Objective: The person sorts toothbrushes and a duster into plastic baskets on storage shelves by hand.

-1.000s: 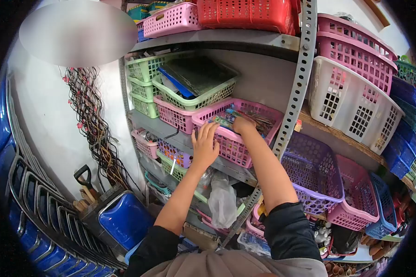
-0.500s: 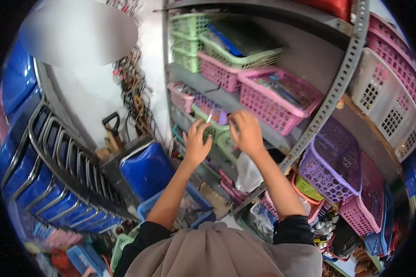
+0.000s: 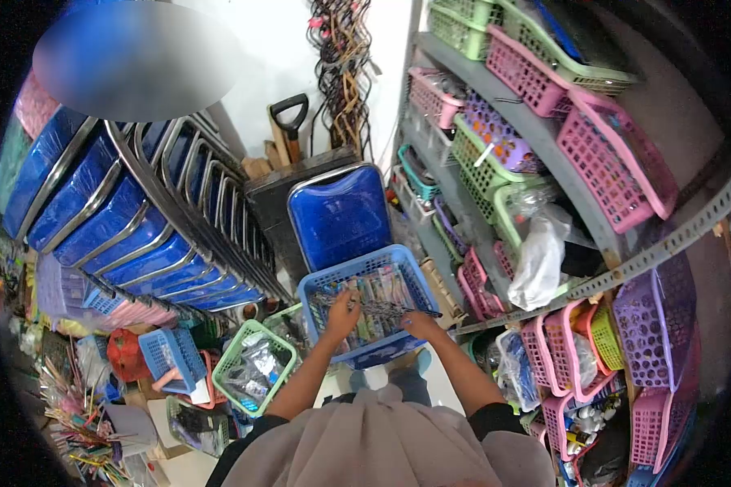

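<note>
A blue basket (image 3: pixel 309 308) stands low in front of me, filled with several thin, colourful packets (image 3: pixel 382 286). Across its top lies a long, thin, dark patterned strip (image 3: pixel 382 308), whose kind I cannot make out. My left hand (image 3: pixel 343 315), over the left part of the basket, has its fingers bent around the strip. At the right rim, my right hand (image 3: pixel 419 325) is closed at the strip's other end, and its fingertips are partly hidden.
A blue padded chair (image 3: pixel 337 211) stands behind the basket, with stacked blue chairs (image 3: pixel 130 219) to the left. Metal shelves (image 3: pixel 536 122) on the right hold pink and green baskets. A white plastic bag (image 3: pixel 538 256) hangs there. A green basket (image 3: pixel 256 329) sits at lower left.
Both hands have come down from the shelf to the blue basket, and the dark strip now shows between them. My view has turned left and downward.
</note>
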